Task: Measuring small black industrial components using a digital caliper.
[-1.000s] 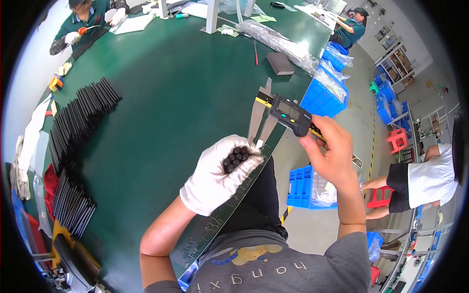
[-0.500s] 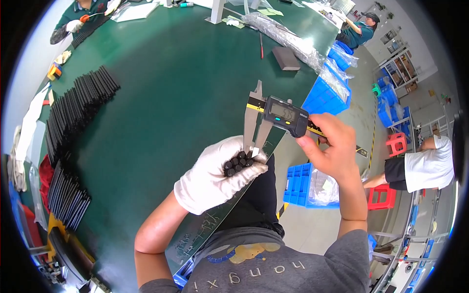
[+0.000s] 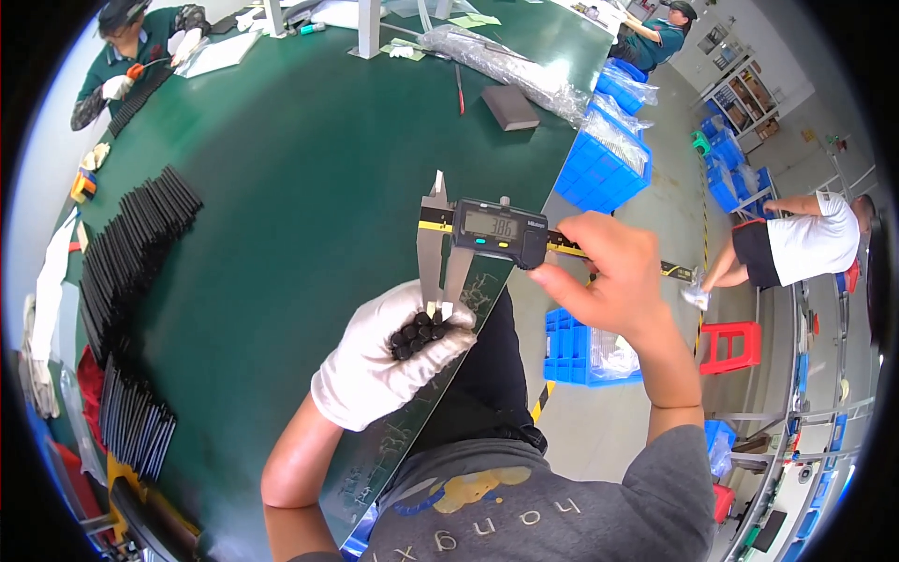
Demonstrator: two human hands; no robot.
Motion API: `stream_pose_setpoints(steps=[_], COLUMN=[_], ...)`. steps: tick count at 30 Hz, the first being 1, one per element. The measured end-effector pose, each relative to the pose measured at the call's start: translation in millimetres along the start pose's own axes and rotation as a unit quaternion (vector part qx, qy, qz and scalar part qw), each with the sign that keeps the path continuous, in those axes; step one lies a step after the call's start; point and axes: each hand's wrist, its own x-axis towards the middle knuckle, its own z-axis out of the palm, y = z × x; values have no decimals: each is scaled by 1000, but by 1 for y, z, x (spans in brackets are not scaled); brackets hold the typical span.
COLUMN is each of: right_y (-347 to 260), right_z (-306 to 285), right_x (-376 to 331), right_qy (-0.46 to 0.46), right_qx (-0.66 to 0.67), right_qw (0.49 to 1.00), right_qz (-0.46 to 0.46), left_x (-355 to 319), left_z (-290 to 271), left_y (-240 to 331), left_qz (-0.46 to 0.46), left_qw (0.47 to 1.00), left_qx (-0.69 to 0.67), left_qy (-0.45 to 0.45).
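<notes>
Two hands are sharing the digital caliper (image 3: 493, 229). Bare right hand (image 3: 613, 276) is gripping it right of the display, between thumb and fingers. Gloved left hand (image 3: 375, 361) is sitting just below the caliper, fingers curling around a bundle of black rods (image 3: 408, 339). Caliper jaws are pointing at the rod ends; can't tell if they're touching. A long row of rods (image 3: 136, 253) is lying well left of the caliper on the green table (image 3: 281, 234).
</notes>
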Motion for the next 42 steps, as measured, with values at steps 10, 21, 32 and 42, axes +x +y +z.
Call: stream_pose_setpoints(steps=[10, 21, 32, 42], right_y=[-12, -24, -21, -10], right_z=[1, 1, 1, -1], right_x=[-11, -14, -15, -6], right_qy=[17, 15, 19, 33], right_qx=[65, 59, 14, 51], right_qw=[997, 994, 997, 998], right_qz=[43, 89, 67, -1], left_x=[3, 3, -1, 1], left_z=[9, 20, 18, 6], left_y=[-13, -9, -11, -3], left_qz=[27, 27, 9, 20], left_qw=[994, 985, 987, 998], left_qx=[8, -13, -5, 4], left_qy=[103, 169, 162, 55])
